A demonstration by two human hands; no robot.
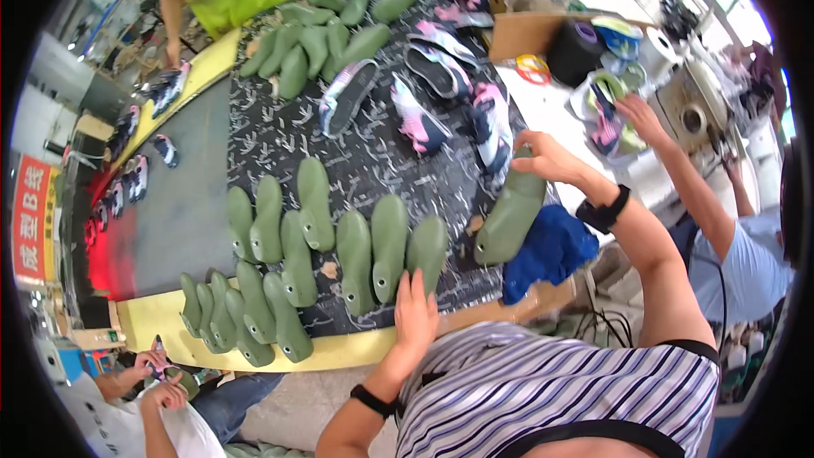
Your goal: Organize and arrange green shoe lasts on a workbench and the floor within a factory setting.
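My right hand point(553, 159) grips the upper end of a green shoe last point(513, 214), which stands tilted at the right edge of the dark table. My left hand point(415, 315) lies with outstretched fingers against the lower end of another green shoe last point(428, 246), covering that end. To its left, two more lasts point(389, 242) point(354, 254) lie side by side. Further left are several others, including a last point(315, 203) set farther back and a tight row along the table's yellow edge point(348, 354).
Pink and navy shoe uppers point(418, 119) and a pile of green lasts point(315, 47) lie at the back. A blue cloth point(551, 254) rests near my right forearm. A co-worker's arm point(678, 161) reaches over the white table point(555, 110); another person point(127, 416) works at lower left beside the conveyor belt point(182, 212).
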